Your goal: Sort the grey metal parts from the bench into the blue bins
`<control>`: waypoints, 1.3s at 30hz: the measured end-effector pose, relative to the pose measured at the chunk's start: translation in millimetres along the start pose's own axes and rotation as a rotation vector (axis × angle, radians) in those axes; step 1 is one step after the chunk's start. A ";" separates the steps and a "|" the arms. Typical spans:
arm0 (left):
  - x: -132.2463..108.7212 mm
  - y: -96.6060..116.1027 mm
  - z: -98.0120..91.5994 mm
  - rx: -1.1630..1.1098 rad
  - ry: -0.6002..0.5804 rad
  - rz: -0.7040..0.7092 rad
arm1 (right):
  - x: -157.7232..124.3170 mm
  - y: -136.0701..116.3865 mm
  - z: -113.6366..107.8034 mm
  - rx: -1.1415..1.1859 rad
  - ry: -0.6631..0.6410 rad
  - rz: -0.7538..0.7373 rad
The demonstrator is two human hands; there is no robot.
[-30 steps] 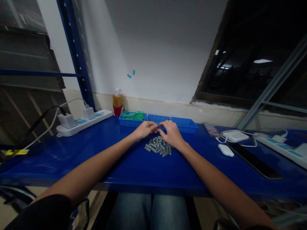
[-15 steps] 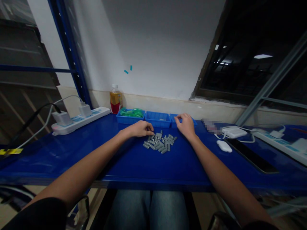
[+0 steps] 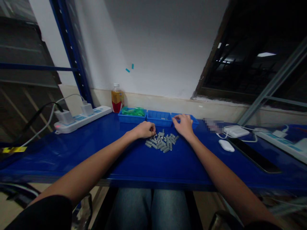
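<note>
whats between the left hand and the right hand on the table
A loose pile of small grey metal cylinders lies on the blue table between the left hand and right hand, slightly nearer the person; head view.

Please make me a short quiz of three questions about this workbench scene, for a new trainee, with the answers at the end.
1. True or false: the green pieces lie in the tray next to the bottle.
2. Where is the right hand? A. on the power strip; B. at the rightmost blue tray; C. on the black phone.
3. What lies on the table between the left hand and the right hand?

Key: 1 true; 2 B; 3 a pile of small grey metal pieces.
</note>
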State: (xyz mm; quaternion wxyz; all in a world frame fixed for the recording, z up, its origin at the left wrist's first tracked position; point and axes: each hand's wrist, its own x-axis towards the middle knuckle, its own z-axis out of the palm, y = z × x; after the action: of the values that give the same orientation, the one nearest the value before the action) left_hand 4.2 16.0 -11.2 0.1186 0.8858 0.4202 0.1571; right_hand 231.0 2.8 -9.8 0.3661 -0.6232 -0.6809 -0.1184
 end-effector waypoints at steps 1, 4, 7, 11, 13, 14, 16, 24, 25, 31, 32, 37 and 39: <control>-0.1 -0.6 -0.7 -0.006 -0.003 0.004 | -3.1 -9.8 -1.4 0.026 -0.013 -0.043; -0.1 -2.6 -3.5 -0.007 -0.023 0.011 | -13.5 -37.6 -4.3 0.098 -0.075 -0.191; 0.3 -6.4 -6.0 0.031 -0.034 0.025 | -21.9 -53.8 -4.6 0.139 -0.136 -0.288; 1.2 -11.2 -6.7 -0.009 -0.008 -0.044 | -26.1 -55.7 -2.3 0.151 -0.185 -0.322; 1.7 -10.7 -6.6 -0.069 0.034 -0.090 | -26.7 -54.4 -0.8 0.151 -0.189 -0.333; 1.9 -9.5 -6.7 -0.111 0.066 -0.101 | -26.9 -54.3 -0.2 0.151 -0.185 -0.345; 2.2 -5.7 -6.9 -0.220 0.131 -0.091 | -27.4 -55.1 0.5 0.151 -0.160 -0.371; 3.1 8.0 -1.8 -0.504 0.209 -0.001 | -25.7 -55.0 -2.1 0.178 -0.041 -0.391; 3.4 8.3 -1.0 -0.511 0.210 0.011 | -25.4 -54.4 -2.0 0.189 -0.045 -0.397; 1.6 8.6 -5.6 -0.480 0.210 0.052 | -24.1 -53.0 0.7 0.262 -0.081 -0.417; 0.2 9.3 -7.4 -0.456 0.223 0.069 | -23.7 -52.5 0.9 0.267 -0.077 -0.400; -8.1 15.9 -11.7 -0.216 0.350 0.272 | -21.1 -47.5 2.7 0.280 -0.069 -0.347; -9.2 18.0 -10.3 -0.161 0.357 0.340 | -21.0 -46.5 4.3 0.283 -0.079 -0.343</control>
State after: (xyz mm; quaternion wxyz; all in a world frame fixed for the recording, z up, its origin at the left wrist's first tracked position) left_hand 7.5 -1.5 2.8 0.0847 0.8898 0.2655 0.3615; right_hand 185.1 -19.6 -12.6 0.3975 -0.4449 -0.8005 -0.0579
